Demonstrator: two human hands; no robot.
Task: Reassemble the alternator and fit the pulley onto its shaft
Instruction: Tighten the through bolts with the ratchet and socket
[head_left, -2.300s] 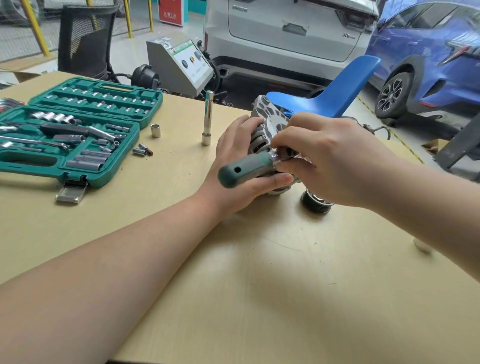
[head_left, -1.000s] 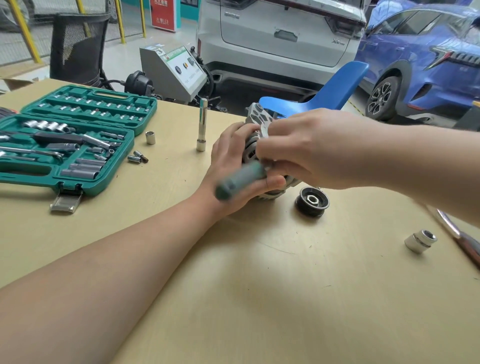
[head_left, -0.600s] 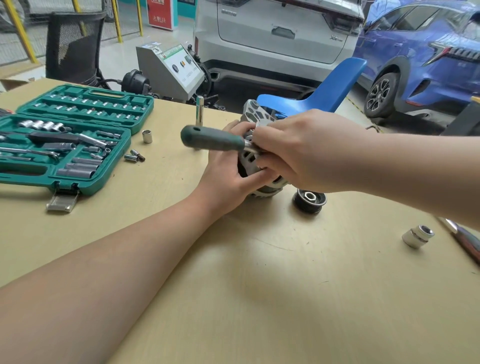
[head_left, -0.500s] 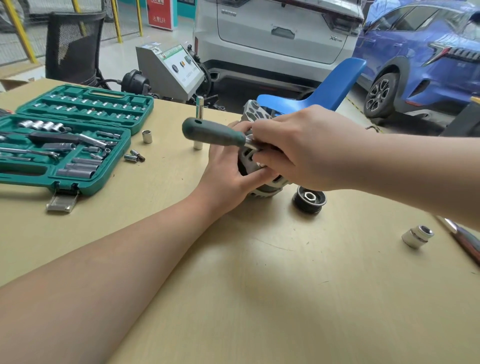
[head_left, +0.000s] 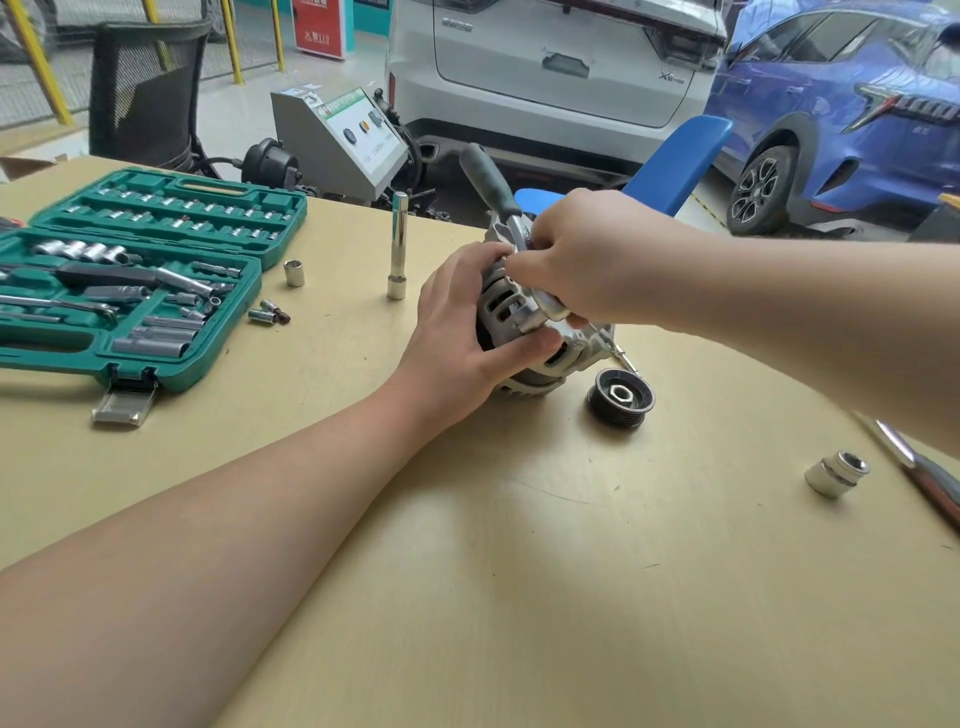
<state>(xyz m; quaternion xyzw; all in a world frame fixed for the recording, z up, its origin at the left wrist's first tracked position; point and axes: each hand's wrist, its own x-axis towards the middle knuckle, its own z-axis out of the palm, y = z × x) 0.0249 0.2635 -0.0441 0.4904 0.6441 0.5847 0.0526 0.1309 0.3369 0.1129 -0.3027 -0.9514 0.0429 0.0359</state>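
Observation:
The silver alternator (head_left: 519, 322) lies on its side in the middle of the tan table (head_left: 519, 571). My left hand (head_left: 457, 332) grips its housing from the left, thumb across the front. My right hand (head_left: 587, 265) holds the head of a ratchet wrench against the alternator's top. The wrench's green handle (head_left: 485, 176) points up and away from me. The black grooved pulley (head_left: 621, 397) lies flat on the table just right of the alternator, apart from it.
An open green socket case (head_left: 135, 275) fills the left side. Loose sockets (head_left: 294, 273) and a tall upright extension socket (head_left: 398, 244) stand between it and the alternator. A large socket (head_left: 836, 473) and a tool handle (head_left: 930, 478) lie at the right. Cars and a blue chair stand beyond the table.
The wrench handle has swung from pointing left, level with the table, up to pointing away from me. My left hand has kept its grip on the alternator.

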